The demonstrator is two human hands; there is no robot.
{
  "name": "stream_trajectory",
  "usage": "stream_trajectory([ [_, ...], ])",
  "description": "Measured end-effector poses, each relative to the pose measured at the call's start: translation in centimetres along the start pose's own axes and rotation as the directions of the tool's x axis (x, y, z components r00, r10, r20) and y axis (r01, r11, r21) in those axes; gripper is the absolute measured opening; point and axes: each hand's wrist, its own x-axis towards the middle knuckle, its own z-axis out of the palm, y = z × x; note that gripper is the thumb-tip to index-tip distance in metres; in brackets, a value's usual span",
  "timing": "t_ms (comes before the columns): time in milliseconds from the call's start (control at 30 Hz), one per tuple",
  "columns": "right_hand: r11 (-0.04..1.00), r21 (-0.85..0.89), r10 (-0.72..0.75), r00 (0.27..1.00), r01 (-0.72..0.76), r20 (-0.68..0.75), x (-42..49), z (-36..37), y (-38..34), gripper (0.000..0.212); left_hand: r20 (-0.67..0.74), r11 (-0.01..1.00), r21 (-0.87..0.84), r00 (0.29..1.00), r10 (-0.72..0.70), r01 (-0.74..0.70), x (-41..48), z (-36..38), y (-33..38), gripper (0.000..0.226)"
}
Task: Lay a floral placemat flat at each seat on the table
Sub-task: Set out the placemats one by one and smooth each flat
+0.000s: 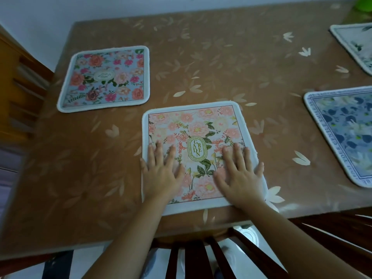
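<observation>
A pink floral placemat (pixel 198 125) with a green "GARDEN" oval lies flat near the table's front edge. My left hand (pixel 161 170) presses its left part with fingers spread flat. My right hand (pixel 239 172) presses its right part the same way. A grey-blue placemat with red and pink roses (pixel 106 77) lies flat at the far left. A blue placemat with dark flowers and a lettered border (pixel 342 133) lies at the right edge. A pale white placemat (pixel 356 43) lies at the far right, partly cut off.
The table (pixel 221 61) has a brown cover with a pale leaf pattern. A dark wooden chair back (pixel 201 256) stands just below the front edge. Another wooden chair (pixel 22 81) stands at the left side. A green object (pixel 365 5) shows at the top right corner.
</observation>
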Motion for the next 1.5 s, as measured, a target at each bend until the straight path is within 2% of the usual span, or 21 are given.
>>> stream_trajectory([
  [167, 0.999, -0.018, 0.051, 0.999, -0.05, 0.012, -2.8, 1.0, -1.6, 0.075, 0.047, 0.999, 0.027, 0.999, -0.025, 0.023, -3.6, 0.2, 0.9, 0.064],
  [300, 0.998, 0.015, 0.061, 0.998, -0.061, 0.005, -3.8, 1.6, -2.4, 0.07, 0.051, 1.0, 0.016, 0.999, -0.004, 0.003, -5.8, -0.3, 1.9, 0.065],
  [700, 0.996, -0.046, -0.072, 0.993, 0.077, 0.095, -6.1, 0.8, -2.6, 0.072, 0.128, 1.0, 0.004, 0.991, 0.027, -0.028, -9.1, -2.2, 2.9, 0.056],
  [900, 0.992, 0.054, -0.12, 0.987, 0.115, 0.104, -7.1, -0.8, -2.2, 0.048, 0.057, 0.989, -0.132, 0.995, 0.076, -0.068, -10.8, -2.2, 3.6, 0.039],
  [967, 0.988, 0.095, -0.131, 0.986, 0.122, 0.102, -7.4, -1.6, -1.8, 0.043, 0.071, 0.983, -0.17, 0.995, 0.074, -0.061, -11.1, -2.3, 3.7, 0.04],
  [1067, 0.978, 0.169, -0.142, 0.981, 0.119, 0.129, -8.0, -3.0, -0.6, 0.042, 0.105, 0.988, -0.142, 0.992, 0.074, -0.059, -11.3, -2.9, 4.3, 0.044],
  [1267, 0.951, 0.295, -0.11, 0.994, 0.097, 0.027, -9.0, -7.0, 2.1, 0.05, -0.03, 0.97, -0.143, 0.981, 0.194, -0.196, -12.6, -6.0, 9.2, 0.039],
  [1367, 0.958, 0.199, -0.195, 0.977, 0.209, -0.088, -9.6, -9.5, 4.2, 0.045, -0.147, 0.962, -0.138, 0.966, 0.215, -0.235, -13.5, -7.7, 12.9, 0.028],
  [1500, 0.974, 0.09, -0.191, 0.97, 0.206, -0.15, -11.0, -12.8, 8.9, 0.043, -0.283, 0.953, -0.146, 0.934, 0.218, -0.267, -14.3, -9.7, 18.1, 0.025],
])
